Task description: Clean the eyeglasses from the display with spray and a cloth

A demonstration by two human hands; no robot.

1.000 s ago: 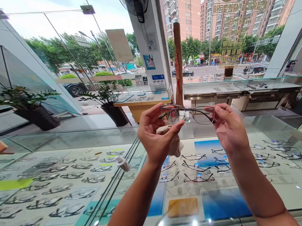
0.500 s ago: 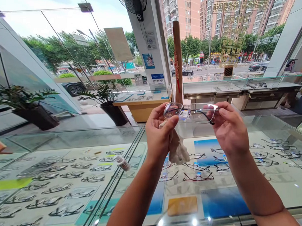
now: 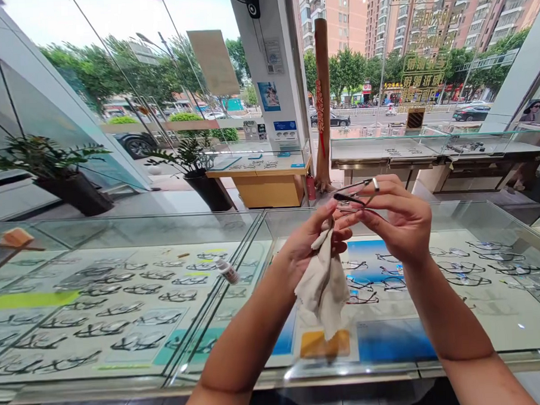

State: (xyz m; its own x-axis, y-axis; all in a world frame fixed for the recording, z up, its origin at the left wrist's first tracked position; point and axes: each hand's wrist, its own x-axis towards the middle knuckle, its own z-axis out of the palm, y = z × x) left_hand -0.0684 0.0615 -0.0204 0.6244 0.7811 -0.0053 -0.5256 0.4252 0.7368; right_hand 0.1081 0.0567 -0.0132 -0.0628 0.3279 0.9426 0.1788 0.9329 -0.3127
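Note:
A pair of glasses [image 3: 353, 200] with dark temple tips is held between both hands above the glass counter, turned so its lenses are hard to see. My left hand [image 3: 314, 239] is closed on a pale cloth [image 3: 325, 283] that hangs down from its fingers, and its fingertips meet the glasses. My right hand [image 3: 398, 218], with a ring on one finger, pinches the frame from the right side. Beneath the cloth, inside the case, lies an orange card [image 3: 314, 344].
A small white bottle [image 3: 227, 270] stands on the glass left of my forearm. Rows of glasses [image 3: 159, 318] fill the display case [image 3: 257, 227]. Beyond are potted plants [image 3: 206, 184], a wooden post [image 3: 322, 93] and another counter [image 3: 269, 172].
The glasses have turned from facing forward to edge-on, and the hands have come closer together. The cloth hangs lower and more spread out. The view has tilted down slightly.

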